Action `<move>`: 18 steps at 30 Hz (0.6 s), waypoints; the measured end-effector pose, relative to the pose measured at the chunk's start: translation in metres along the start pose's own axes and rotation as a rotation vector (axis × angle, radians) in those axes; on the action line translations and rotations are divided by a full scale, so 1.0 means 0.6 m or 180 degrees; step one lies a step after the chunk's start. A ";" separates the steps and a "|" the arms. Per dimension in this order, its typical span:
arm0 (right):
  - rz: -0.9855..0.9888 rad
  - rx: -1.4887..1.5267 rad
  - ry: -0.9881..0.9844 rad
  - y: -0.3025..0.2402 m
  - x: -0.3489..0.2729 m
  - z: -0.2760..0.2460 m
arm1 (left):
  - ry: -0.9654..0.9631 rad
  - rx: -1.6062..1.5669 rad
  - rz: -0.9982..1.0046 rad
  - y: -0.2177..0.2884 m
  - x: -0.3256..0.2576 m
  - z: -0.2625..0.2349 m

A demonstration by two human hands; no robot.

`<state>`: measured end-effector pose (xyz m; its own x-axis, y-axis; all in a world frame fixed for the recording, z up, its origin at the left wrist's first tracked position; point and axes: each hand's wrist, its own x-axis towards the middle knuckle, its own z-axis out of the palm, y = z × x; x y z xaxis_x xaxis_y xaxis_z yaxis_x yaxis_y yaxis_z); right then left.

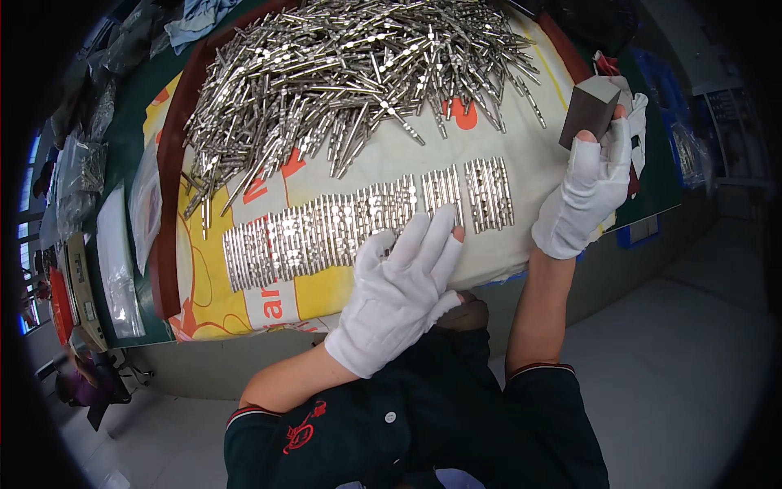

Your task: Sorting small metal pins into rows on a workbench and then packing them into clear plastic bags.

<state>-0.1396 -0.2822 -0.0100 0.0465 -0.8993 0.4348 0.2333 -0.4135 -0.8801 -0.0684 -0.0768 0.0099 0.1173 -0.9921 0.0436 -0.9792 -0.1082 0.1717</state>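
My right hand [580, 196], in a white glove with bare fingertips, grips a dark rectangular block [590, 107] above the right side of the cloth. My left hand [391, 297], gloved the same way, has its fingers stretched out at the near edge of a long row of shiny metal rods [314, 236]. Its fingertips lie by the row's right end and a short group of rods [442, 194]; I cannot tell whether they touch. Another short group of rods [490, 196] lies farther right. The rods stand side by side, with bands along their lengths.
A large tangled pile of similar rods [358, 81] covers the far part of the printed cloth [529, 171]. A red-brown raised edge [169, 204] borders the work surface at left. Clear plastic bags [122, 261] lie on the green table beyond it.
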 end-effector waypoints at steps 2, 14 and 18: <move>0.0021 0.0011 0.0006 -0.002 0.000 0.000 | 0.0010 0.0031 -0.0043 -0.003 -0.007 -0.002; 0.0138 0.0203 0.0004 -0.015 -0.003 0.005 | 0.0029 -0.0175 -0.0203 -0.004 -0.009 -0.009; -0.0022 0.0003 0.0136 -0.022 -0.003 0.004 | 0.0111 -0.0085 0.0138 0.014 0.011 -0.004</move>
<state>-0.1404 -0.2749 0.0013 0.0033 -0.9017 0.4324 0.2345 -0.4197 -0.8769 -0.0757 -0.0843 0.0140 0.0810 -0.9930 0.0857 -0.9787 -0.0630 0.1952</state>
